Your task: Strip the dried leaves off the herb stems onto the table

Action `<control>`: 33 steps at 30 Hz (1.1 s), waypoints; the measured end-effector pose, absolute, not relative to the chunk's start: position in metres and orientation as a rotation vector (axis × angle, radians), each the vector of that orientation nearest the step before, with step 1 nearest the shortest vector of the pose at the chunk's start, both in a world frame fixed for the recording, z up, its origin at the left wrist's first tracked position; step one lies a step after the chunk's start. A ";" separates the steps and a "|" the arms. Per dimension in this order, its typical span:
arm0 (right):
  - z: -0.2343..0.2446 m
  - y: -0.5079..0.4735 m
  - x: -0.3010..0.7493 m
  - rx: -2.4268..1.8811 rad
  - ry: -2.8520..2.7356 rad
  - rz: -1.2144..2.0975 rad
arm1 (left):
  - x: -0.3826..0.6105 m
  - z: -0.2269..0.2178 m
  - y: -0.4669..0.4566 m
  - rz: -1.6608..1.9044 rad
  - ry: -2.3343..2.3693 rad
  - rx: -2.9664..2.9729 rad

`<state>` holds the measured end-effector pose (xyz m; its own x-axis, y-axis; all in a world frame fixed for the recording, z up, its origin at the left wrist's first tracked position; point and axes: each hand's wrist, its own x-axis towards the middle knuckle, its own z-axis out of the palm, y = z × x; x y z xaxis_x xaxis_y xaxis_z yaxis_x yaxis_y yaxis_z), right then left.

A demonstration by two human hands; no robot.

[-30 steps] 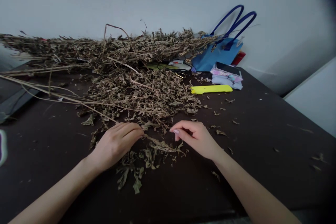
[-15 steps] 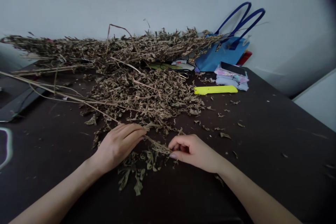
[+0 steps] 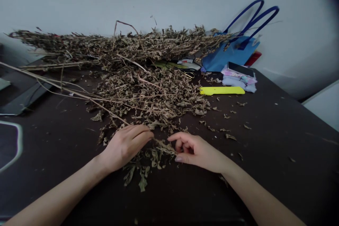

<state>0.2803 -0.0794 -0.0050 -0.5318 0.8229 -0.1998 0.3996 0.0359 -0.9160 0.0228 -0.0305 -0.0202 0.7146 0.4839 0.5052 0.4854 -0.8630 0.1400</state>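
My left hand [image 3: 127, 146] is closed around a long dried plant stem [image 3: 112, 113], which runs out to the far left. From under its fingertips the leafy end [image 3: 164, 145] of the plant points toward my right hand [image 3: 197, 153]. That hand has its index finger and thumb parted at the tip of the sprig, the other fingers curled; nothing shows between them. Greenish dried leaves [image 3: 143, 183] hang below the left fingers on the dark table. Just beyond both hands spreads a pile of crumbled dried leaves [image 3: 156, 93].
A long heap of dried leafy stalks [image 3: 137, 44] lies along the wall. To the right are a yellow strip-like object [image 3: 222, 90], scissors [image 3: 190, 75], a phone [image 3: 240, 69] on a tissue pack [image 3: 238, 80], and a blue bag [image 3: 227, 56]. Leaf scraps dot the dark table [image 3: 278, 134].
My right index finger has lifted and straightened away from the thumb, letting go of the sprig tip. My left hand keeps its hold on the stem. The whole view has shifted slightly.
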 end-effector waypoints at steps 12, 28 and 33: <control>-0.011 -0.081 0.274 -1.107 -1.765 1.710 | 0.022 -0.018 -0.033 -0.864 -0.768 -2.950; -0.011 -0.081 0.271 -1.174 -1.724 1.672 | 0.027 -0.017 -0.034 -0.907 -0.860 -2.880; -0.011 -0.079 0.272 -1.187 -1.688 1.652 | 0.025 -0.017 -0.034 -1.048 -0.927 -2.873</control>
